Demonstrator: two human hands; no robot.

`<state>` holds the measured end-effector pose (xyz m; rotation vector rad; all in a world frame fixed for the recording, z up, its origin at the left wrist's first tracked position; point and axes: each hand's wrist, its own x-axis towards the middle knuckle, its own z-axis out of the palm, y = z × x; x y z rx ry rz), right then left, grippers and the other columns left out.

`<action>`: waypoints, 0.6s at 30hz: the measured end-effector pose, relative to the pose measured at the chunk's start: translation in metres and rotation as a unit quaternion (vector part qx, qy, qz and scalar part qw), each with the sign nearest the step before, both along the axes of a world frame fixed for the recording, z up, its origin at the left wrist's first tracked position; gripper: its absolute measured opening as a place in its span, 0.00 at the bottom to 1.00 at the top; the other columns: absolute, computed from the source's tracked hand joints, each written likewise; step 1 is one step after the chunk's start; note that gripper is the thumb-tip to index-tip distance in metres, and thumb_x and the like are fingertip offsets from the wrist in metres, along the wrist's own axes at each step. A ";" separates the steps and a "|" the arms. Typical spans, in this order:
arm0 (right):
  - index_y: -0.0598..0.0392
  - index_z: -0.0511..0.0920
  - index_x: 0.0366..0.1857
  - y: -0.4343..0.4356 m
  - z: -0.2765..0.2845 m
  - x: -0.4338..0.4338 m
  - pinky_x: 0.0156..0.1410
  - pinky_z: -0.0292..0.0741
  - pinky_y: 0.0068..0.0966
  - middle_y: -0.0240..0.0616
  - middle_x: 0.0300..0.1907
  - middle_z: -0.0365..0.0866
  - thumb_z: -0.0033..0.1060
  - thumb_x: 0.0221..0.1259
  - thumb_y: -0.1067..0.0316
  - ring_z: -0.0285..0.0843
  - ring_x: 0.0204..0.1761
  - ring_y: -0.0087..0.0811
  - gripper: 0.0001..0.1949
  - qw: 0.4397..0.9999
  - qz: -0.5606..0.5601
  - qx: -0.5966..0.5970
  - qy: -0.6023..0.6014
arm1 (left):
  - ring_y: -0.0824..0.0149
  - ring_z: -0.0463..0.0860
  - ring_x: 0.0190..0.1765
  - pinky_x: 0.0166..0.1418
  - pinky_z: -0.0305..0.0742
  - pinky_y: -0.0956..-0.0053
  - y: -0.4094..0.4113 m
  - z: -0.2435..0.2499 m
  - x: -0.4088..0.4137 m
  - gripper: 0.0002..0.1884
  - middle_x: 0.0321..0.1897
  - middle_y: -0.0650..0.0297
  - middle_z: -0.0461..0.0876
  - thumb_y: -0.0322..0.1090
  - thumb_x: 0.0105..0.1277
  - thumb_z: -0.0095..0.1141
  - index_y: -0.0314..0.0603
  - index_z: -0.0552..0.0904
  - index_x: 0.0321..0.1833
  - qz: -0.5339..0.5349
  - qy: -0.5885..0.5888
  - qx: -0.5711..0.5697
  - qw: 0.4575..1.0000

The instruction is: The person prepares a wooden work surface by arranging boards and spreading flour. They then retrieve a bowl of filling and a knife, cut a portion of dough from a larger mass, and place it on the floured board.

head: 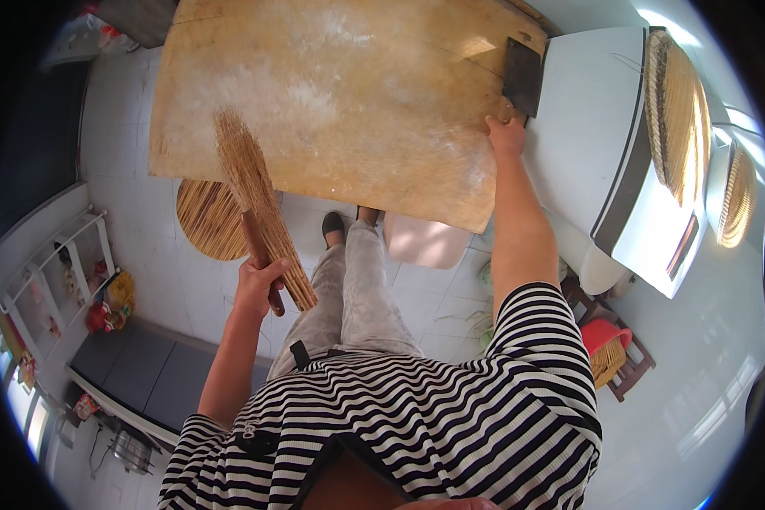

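Observation:
My left hand (260,280) grips a straw whisk broom (248,162) together with a brown wooden stick (254,237) that looks like a slim rolling pin. The broom's bristles point up and away, over the near left edge of a large wooden board (382,153). Pale flour-like dust marks the board. At its right side, my right hand (507,135) closes around what looks like the handle of a dark, wide-bladed cleaver (523,75). The fingers hide most of that handle. The blade lies along the board's right edge.
A white chest-like appliance (586,121) adjoins the board's right side, with a woven straw lid (676,118) beyond. Under the near edge are a round slatted stool top (207,220) and a pale pink box (424,239). A grey cushioned bench (143,370) stands at left.

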<state>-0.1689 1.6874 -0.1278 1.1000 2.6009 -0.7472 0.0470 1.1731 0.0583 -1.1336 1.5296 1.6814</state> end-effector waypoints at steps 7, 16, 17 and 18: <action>0.57 0.79 0.55 -0.009 0.013 0.013 0.62 0.76 0.41 0.51 0.57 0.81 0.72 0.50 0.46 0.79 0.60 0.50 0.32 0.992 0.065 0.107 0.024 | 0.75 0.68 0.13 0.12 0.61 0.77 0.027 0.000 -0.026 0.12 0.19 0.67 0.75 0.35 0.60 0.69 0.37 0.80 0.39 -0.052 0.018 0.027 0.998; 0.45 0.52 0.80 -0.163 0.119 0.176 0.59 0.80 0.29 0.34 0.61 0.74 0.74 0.48 0.79 0.74 0.61 0.28 0.52 0.747 0.020 -0.665 -0.019 | 0.71 0.82 0.33 0.34 0.78 0.77 0.107 -0.005 -0.064 0.23 0.35 0.61 0.85 0.35 0.59 0.70 0.34 0.82 0.56 -0.106 0.042 0.153 0.982; 0.47 0.50 0.80 -0.184 0.140 0.194 0.58 0.80 0.30 0.35 0.60 0.74 0.75 0.47 0.79 0.74 0.61 0.29 0.54 0.739 0.004 -0.672 -0.039 | 0.70 0.83 0.35 0.37 0.80 0.76 0.118 -0.012 -0.061 0.23 0.38 0.61 0.86 0.35 0.58 0.71 0.36 0.83 0.57 -0.089 0.058 0.200 0.974; 0.51 0.56 0.77 -0.208 0.150 0.210 0.57 0.81 0.30 0.36 0.57 0.77 0.75 0.46 0.79 0.77 0.58 0.30 0.49 0.731 0.016 -0.681 0.036 | 0.70 0.83 0.34 0.37 0.80 0.76 0.126 -0.002 -0.067 0.23 0.38 0.61 0.86 0.37 0.59 0.71 0.38 0.83 0.57 -0.174 0.064 0.187 0.965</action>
